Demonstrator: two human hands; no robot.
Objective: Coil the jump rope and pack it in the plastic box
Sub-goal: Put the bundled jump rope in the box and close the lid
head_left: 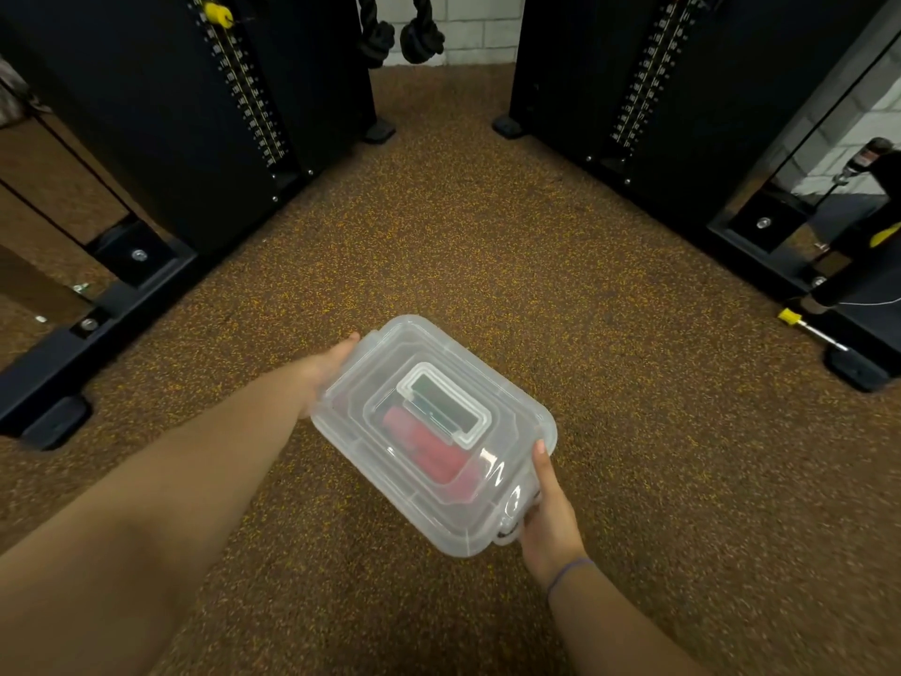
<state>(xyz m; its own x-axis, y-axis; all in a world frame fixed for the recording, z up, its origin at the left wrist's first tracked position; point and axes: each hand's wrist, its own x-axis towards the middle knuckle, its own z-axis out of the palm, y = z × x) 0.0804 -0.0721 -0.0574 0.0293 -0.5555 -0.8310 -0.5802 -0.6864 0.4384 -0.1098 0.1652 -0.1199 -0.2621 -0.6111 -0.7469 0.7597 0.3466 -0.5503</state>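
The clear lidded plastic box, red-handled jump rope inside, is gripped at both ends of its long axis: far-left end by the left hand, near-right by the right hand.

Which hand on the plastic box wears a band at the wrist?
The right hand, gripping the near corner of the plastic box: a thin bluish band circles its wrist. The left hand, on the far-left edge, has a bare wrist.
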